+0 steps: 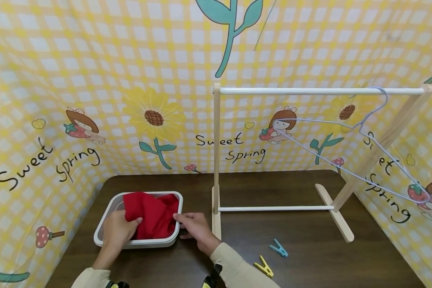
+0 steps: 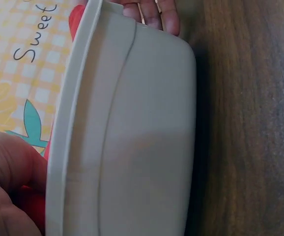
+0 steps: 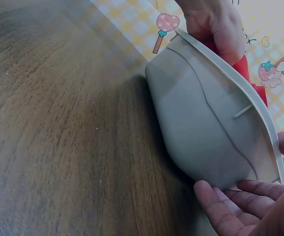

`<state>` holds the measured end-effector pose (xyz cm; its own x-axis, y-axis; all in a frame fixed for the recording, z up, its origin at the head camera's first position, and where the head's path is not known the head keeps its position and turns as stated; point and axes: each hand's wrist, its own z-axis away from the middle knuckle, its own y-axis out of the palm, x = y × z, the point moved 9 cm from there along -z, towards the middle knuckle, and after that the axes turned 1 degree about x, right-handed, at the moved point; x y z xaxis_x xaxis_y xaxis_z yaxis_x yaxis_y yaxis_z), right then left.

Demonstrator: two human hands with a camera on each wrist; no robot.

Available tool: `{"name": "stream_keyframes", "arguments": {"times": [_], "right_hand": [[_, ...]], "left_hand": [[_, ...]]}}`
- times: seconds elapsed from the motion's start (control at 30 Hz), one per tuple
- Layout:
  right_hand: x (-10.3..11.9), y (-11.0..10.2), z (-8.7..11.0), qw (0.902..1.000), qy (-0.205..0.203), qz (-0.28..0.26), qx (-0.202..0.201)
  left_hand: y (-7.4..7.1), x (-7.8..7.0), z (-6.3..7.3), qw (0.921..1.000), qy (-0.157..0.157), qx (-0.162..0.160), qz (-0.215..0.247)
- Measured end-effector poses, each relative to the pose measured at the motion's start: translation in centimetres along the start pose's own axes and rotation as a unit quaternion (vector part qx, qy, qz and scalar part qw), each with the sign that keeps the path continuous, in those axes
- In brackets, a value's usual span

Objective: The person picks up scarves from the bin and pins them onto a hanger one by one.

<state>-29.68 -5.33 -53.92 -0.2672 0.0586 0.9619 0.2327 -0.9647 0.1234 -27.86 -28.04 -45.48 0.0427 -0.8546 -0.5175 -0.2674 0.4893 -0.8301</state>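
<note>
- The red cloth [image 1: 155, 214] lies bunched inside the white tub [image 1: 155, 243], one part raised near the tub's left side and its folds reaching the tub's right wall;
- the left hand [image 1: 117, 230] comes over the tub's near left corner and grips the cloth, thumb on the near side; its other fingertips are partly hidden by fabric;
- the right hand [image 1: 196, 228] holds the tub's right edge, thumb at the rim and the other fingers against the outer wall below it;
- the tub itself sits on a dark brown wooden table [image 1: 158, 268];
- just right of the tub stands a wooden rack with a white top bar [image 1: 309, 91]; a pale purple hanger [image 1: 361, 126] hangs from that bar, well to the tub's right;
- right of the tub and nearer the person lie a blue clothespin [image 1: 279, 249] and a yellow clothespin [image 1: 264, 267], near each other;
- behind the tub rises a yellow-and-white checked backdrop [image 1: 187, 68], printed with flowers and lettering.
</note>
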Motion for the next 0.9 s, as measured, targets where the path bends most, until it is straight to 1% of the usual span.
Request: {"name": "stream_keyframes", "arguments": {"times": [0.07, 0.2, 0.33, 0.5, 0.67, 0.9], "right_hand": [[0.0, 0.1, 0.0, 1.0000, -0.001, 0.001, 0.003], [0.0, 0.2, 0.1, 1.0000, -0.003, 0.001, 0.009], [0.1, 0.2, 0.2, 0.9999, -0.003, 0.001, 0.011], [0.2, 0.0, 0.2, 0.9999, -0.004, 0.005, 0.008], [0.1, 0.0, 0.1, 1.0000, -0.001, 0.006, 0.004], [-0.1, 0.0, 0.0, 0.9999, 0.003, 0.007, -0.009]], "left_hand": [[-0.2, 0.2, 0.1, 0.9999, -0.009, 0.003, 0.006], [-1.0, 0.6, 0.3, 0.9998, -0.018, 0.002, 0.005], [-1.9, 0.8, 0.5, 0.9995, -0.029, -0.009, 0.011], [-2.8, 0.7, 0.6, 0.9981, -0.049, -0.024, 0.030], [-3.2, 0.8, 0.6, 0.9967, -0.065, -0.021, 0.043], [-3.7, 0.4, 0.5, 0.9959, -0.071, -0.021, 0.052]]}}
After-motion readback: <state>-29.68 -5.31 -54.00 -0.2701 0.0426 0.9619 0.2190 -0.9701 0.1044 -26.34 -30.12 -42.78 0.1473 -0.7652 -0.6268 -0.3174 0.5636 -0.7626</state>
